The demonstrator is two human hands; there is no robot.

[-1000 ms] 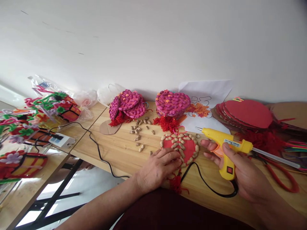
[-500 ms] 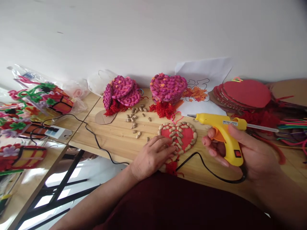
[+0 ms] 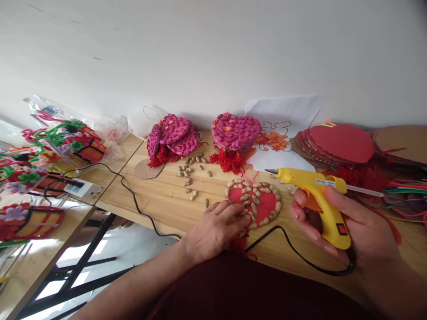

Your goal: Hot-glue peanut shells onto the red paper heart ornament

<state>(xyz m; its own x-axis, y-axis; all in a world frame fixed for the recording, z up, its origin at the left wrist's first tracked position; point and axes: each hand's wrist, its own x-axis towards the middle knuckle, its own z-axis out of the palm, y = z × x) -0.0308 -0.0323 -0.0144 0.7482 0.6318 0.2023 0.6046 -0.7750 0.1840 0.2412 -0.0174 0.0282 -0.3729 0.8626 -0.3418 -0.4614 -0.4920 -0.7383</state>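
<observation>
My left hand is closed over the lower left edge of a red heart-shaped board, its fingertips hidden in part. Peanuts in their shells line the board's rim and form rows down its middle. A red tassel hangs from the bottom point, and a pink cord loop shows at the top. In my right hand is a yellow hot glue gun, fingers around its handle near the orange trigger. The nozzle points left, above and apart from the board's upper right. A clear glue stick sticks out behind.
Loose peanuts lie left of the board. Purple peanut-covered hearts with red tassels stand behind. Red boards are stacked at right, before pipe cleaners. A black cable runs left towards a white power strip. Flower crafts sit far left.
The view has tilted up slightly. The heart-shaped board has shifted a little right and turned slightly under my left hand. The glue gun has dropped a little towards me, still in my right hand.
</observation>
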